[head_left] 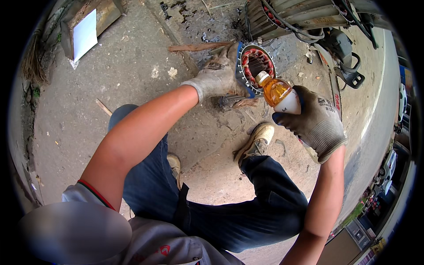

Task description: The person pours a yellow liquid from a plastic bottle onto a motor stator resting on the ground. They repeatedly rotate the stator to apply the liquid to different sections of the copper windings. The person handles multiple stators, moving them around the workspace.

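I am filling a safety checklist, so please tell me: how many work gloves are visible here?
2: one on the left hand, which grips the round metal part with red windings; one on the right hand, which holds the bottle. I see no others.

bottle (282, 95): clear glossy plastic, light catching amber contents; cap (261, 77) smooth white plastic. stator (256, 65): dull metal; windings (265, 53) red, slightly shiny. left glove (217, 76), right glove (319, 117): matt knit cloth, grimy, ribbed cuffs. stick (199, 46): rough dry wood. sheet (85, 35): smooth white paper. motor housing (309, 18): ribbed dull metal. trousers (152, 179): matt dark denim. ground (128, 81): rough, matt, concrete-like.
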{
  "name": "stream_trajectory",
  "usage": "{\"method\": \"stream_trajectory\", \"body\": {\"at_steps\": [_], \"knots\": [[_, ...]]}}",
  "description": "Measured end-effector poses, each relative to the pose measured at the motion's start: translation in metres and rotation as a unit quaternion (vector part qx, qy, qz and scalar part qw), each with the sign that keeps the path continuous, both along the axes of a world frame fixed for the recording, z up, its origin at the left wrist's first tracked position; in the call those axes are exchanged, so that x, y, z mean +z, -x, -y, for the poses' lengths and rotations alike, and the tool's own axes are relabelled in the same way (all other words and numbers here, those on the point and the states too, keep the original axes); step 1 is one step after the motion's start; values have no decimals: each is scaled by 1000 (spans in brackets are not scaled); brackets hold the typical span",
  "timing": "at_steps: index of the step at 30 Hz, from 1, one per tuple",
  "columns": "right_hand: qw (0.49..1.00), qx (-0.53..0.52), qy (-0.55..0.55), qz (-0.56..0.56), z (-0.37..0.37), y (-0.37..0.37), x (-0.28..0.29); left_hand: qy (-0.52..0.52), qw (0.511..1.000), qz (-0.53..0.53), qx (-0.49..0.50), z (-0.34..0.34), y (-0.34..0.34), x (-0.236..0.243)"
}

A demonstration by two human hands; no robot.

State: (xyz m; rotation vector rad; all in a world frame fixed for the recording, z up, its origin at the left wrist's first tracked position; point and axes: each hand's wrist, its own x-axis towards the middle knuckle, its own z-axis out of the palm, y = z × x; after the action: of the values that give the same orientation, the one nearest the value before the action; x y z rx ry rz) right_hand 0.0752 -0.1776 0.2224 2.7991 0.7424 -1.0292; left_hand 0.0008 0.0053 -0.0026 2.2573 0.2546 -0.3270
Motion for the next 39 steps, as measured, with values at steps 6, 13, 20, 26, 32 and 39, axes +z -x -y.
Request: {"method": "stream_trajectory", "body": {"at_steps": [6, 13, 20, 26, 32, 39], "knots": [[1000, 6, -1, 3, 5, 2, -3, -14, 999, -27, -23, -3, 0, -4], [1000, 23, -17, 11, 5, 5, -1, 24, 999, 12, 24, -6, 7, 25], [1000, -5, 26, 1, 3, 6, -1, 5, 1000, 17, 22, -3, 6, 25], [999, 19, 30, 6, 11, 3, -6, 29, 999, 2, 30, -4, 5, 25], [1000, 7, -5, -7, 7, 4, -4, -3, 999, 20, 40, 0, 5, 15], [999, 26, -33, 19, 0, 2, -6, 5, 999, 34, 39, -2, 5, 12]]}}
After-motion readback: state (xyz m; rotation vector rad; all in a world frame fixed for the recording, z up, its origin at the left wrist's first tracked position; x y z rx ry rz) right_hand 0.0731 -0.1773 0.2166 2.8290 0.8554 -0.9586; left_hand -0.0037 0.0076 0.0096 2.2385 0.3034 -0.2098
